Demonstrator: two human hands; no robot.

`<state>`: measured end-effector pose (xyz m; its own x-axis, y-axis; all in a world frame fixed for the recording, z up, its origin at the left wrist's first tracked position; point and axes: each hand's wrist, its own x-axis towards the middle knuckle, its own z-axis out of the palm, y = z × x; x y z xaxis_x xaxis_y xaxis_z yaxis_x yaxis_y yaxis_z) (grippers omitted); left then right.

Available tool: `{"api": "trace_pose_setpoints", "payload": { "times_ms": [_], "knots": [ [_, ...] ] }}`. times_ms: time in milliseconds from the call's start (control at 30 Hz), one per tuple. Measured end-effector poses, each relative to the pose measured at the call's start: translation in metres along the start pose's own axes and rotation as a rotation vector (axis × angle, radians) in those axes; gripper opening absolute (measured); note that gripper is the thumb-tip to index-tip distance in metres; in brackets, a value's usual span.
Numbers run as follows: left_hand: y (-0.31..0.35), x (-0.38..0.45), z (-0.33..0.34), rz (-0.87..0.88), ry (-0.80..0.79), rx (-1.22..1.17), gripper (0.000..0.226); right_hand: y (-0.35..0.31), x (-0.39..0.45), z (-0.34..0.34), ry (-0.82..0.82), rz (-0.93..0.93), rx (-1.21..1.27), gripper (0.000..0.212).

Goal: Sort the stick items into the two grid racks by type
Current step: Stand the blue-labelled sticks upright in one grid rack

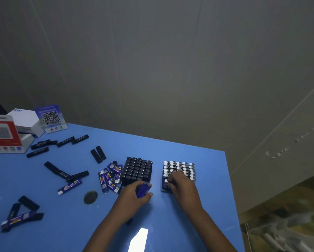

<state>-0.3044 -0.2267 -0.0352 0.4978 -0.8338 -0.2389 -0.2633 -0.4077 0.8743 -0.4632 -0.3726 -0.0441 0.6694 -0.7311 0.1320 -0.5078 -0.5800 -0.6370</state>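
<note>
Two grid racks stand side by side on the blue table. The left rack (pixel 137 170) is full of black sticks. Blue sticks with silver tops fill the right rack (pixel 179 170). My left hand (pixel 136 194) grips a small bundle of blue sticks (pixel 142 190) just in front of the left rack. At the near left corner of the right rack, my right hand (pixel 181 184) pinches a silver-topped stick (pixel 166 181). A pile of loose blue sticks (pixel 109 177) lies left of the black rack. Loose black sticks (pixel 65 172) are scattered across the left of the table.
A white box (pixel 28 122), a red-fronted stand (pixel 5 134) and a blue QR-code card (pixel 50 118) stand at the far left. A dark round disc (pixel 90 197) lies near the blue pile. The table edge (pixel 232 197) runs close to the right of the racks.
</note>
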Motion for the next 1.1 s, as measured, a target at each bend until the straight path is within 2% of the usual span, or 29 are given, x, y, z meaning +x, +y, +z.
{"api": "trace_pose_setpoints", "payload": {
  "times_ms": [133, 233, 467, 533, 667, 733, 833, 933, 1033, 1100],
  "knots": [
    [0.003, 0.001, 0.0, -0.002, 0.003, 0.012, 0.019, -0.001, -0.001, 0.001, -0.023, -0.063, -0.179, 0.008],
    [0.003, 0.001, 0.0, 0.001, -0.006, 0.015, 0.02, -0.002, -0.002, 0.002, -0.004, -0.087, -0.284, 0.015],
    [0.01, 0.003, 0.005, 0.024, 0.023, 0.03, 0.026, 0.003, 0.003, -0.012, -0.075, -0.089, -0.321, 0.004],
    [0.014, 0.002, 0.007, 0.031, 0.03, 0.035, 0.024, 0.002, 0.006, -0.017, -0.108, -0.04, -0.25, 0.009],
    [0.025, -0.005, 0.009, 0.039, 0.022, 0.02, 0.023, 0.004, 0.004, -0.024, -0.153, -0.16, -0.337, 0.02],
    [0.028, -0.01, 0.01, 0.039, 0.016, 0.013, 0.023, 0.006, 0.001, -0.028, -0.19, -0.143, -0.322, 0.029],
    [0.032, -0.015, 0.012, 0.047, 0.013, 0.027, 0.024, 0.003, -0.005, -0.031, -0.184, -0.076, -0.144, 0.031],
    [0.033, -0.019, 0.015, 0.06, 0.021, 0.036, 0.025, -0.014, -0.013, -0.038, -0.111, 0.036, 0.201, 0.014],
    [0.035, -0.025, 0.017, 0.064, 0.033, 0.036, 0.029, -0.036, -0.022, -0.048, -0.186, 0.127, 0.555, 0.001],
    [0.039, -0.029, 0.018, 0.071, 0.032, 0.037, 0.031, -0.045, -0.027, -0.052, -0.231, 0.118, 0.636, 0.006]
  ]
}}
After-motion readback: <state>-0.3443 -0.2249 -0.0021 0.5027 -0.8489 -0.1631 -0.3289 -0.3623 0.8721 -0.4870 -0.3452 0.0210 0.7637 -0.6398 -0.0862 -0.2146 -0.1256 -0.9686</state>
